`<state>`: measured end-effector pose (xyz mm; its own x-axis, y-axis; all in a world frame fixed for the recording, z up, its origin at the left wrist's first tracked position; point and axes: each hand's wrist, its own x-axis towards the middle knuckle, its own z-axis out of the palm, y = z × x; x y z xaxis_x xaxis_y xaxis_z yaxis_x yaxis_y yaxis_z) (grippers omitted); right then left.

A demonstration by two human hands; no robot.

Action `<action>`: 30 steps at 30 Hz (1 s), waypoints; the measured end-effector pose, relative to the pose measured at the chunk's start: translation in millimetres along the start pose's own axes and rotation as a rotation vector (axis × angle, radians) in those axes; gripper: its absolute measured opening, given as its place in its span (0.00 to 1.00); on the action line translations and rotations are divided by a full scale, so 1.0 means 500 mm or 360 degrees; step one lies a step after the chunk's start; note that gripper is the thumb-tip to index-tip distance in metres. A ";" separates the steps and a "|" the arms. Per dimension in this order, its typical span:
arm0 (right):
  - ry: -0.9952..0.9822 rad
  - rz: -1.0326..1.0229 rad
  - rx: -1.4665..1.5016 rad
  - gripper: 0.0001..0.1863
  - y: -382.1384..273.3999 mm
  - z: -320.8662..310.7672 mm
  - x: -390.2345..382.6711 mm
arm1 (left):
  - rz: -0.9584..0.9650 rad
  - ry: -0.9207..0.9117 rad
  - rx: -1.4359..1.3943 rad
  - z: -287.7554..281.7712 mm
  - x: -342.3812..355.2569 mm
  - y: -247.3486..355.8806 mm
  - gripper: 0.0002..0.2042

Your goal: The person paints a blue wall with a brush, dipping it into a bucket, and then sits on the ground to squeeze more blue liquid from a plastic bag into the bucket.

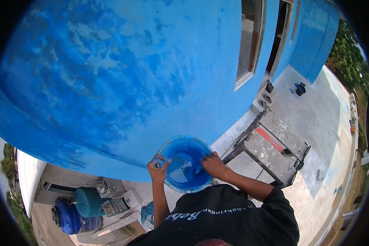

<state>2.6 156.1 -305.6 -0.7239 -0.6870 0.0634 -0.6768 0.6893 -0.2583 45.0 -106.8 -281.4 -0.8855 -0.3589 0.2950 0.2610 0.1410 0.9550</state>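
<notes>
A bucket point(184, 141), blue inside with a paint-smeared rim, is in front of my body, close to the blue wall point(123, 82). Blue paint and a paler, shiny patch show at its bottom. My left hand point(158, 167) is closed on the bucket's left rim, with a small pale patch by the fingers. On the right side, my right hand point(213, 165) reaches over the rim, its fingers curled. Below those fingers, inside the bucket, is a blue-coated thing point(198, 169) that looks like a paintbrush; its handle is hidden by the hand.
A paint-spattered folding step platform point(270, 151) stands to the right. Further off are a small black bucket point(300, 89) on the pale floor, shoes point(266, 98) by the doorway and a window point(249, 41). Lower left, blue drums point(67, 217) and a green sack point(89, 202) sit below.
</notes>
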 end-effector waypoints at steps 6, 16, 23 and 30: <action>-0.0004 0.0242 0.0773 0.16 0.004 -0.015 0.011 | 0.0062 0.0050 0.0080 0.024 0.008 0.009 0.15; 0.0116 0.0217 0.1457 0.16 -0.005 -0.047 0.026 | -0.0018 0.0047 0.0065 0.077 -0.010 0.024 0.18; 0.0063 0.0205 0.1499 0.17 -0.020 -0.032 0.023 | -0.0017 0.0126 0.0041 0.107 -0.017 0.029 0.20; 0.0189 0.0402 0.2146 0.18 -0.008 -0.035 0.042 | 0.0147 0.0133 0.0167 0.119 -0.013 0.027 0.19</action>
<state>-12.2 142.7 -286.2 -0.8597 -0.5071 -0.0613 0.0771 -0.0101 -0.9970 31.4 -47.9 -272.0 -0.8235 -0.4146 0.3872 0.2946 0.2708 0.9164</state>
